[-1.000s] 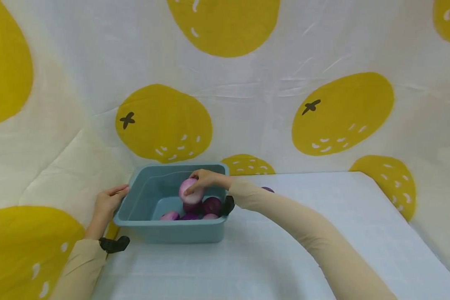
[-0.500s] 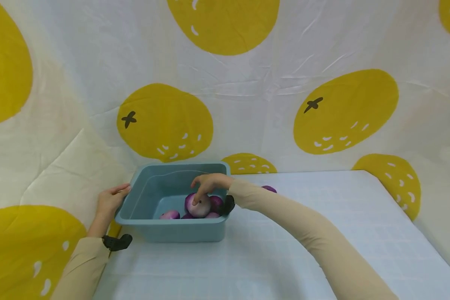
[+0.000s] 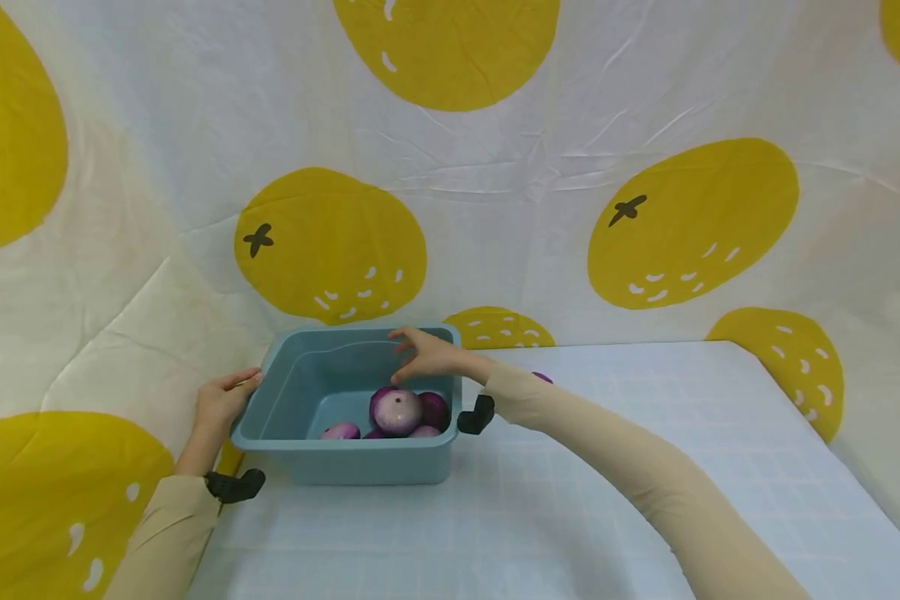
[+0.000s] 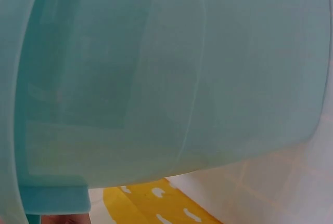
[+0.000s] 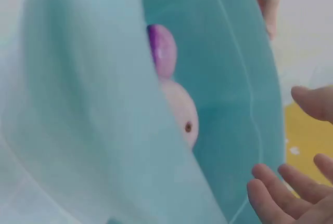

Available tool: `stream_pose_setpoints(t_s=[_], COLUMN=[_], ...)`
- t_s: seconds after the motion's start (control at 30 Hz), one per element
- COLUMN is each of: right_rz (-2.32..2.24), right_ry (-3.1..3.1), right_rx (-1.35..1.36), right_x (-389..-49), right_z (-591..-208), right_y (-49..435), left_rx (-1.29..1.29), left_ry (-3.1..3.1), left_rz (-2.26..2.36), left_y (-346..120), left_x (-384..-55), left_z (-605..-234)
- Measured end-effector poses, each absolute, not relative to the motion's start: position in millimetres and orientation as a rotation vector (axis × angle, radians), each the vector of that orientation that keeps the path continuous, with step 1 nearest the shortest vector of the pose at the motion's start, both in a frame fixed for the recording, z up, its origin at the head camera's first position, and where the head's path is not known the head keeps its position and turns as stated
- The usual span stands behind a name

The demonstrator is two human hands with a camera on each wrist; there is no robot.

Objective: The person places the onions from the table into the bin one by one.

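A blue-grey plastic tub (image 3: 345,462) stands at the left of the table with several red onions inside. On top of the others lies a pale, peeled-looking onion (image 3: 397,412); a lighter pink-purple onion (image 3: 341,431) sits nearer the left. My left hand (image 3: 221,404) holds the tub's left rim; most of its grip is hidden in the left wrist view. Over the tub's right rim my right hand (image 3: 431,354) hovers with fingers spread and nothing in them. It is apart from the onions. In the right wrist view the spread fingers (image 5: 270,200) show beside the tub.
Another red onion (image 3: 542,377) lies on the table, partly hidden behind the right forearm. A pale tablecloth (image 3: 570,500) covers the table. Behind rises a curtain (image 3: 495,242) printed with yellow fruit. Black cameras (image 3: 476,415) sit on both wrists.
My right hand lowered the pale onion onto the pile and let go of it. It has since risen and moved slightly right. The left hand keeps its place at the rim.
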State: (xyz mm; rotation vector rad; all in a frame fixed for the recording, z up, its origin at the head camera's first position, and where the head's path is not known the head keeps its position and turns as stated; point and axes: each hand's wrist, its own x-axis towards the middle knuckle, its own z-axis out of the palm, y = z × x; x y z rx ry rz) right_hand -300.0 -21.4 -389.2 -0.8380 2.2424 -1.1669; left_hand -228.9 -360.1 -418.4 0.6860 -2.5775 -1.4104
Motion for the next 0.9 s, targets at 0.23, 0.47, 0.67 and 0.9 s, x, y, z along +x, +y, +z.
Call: stream_pose_setpoints(t_s=[0.23, 0.47, 0.67, 0.9], right_rz=[-1.350, -1.649, -1.711, -1.613], right_ry=[2.201, 2.319, 2.464, 2.533], right_rx=[-0.898, -0.812, -0.692, -0.482], right_x=[-299.7, -309.7, -317.2, -316.4], right_z=[-384.1, -387.3, -395.3, -409.7], right_y=[-1.6, 22.5, 46.5, 77.6], left_rx=[0.694, 0.697, 0.702, 0.719], left_ry=[-2.580, -2.555, -2.560, -2.535], left_rz=[-1.425, -1.444, -1.452, -1.479], left_y=[-361.9, -360.5, -361.9, -361.1], left_x=[-227.5, -230.4, -229.7, -230.7], left_z=[-418.4, -418.4, -418.1, -420.2])
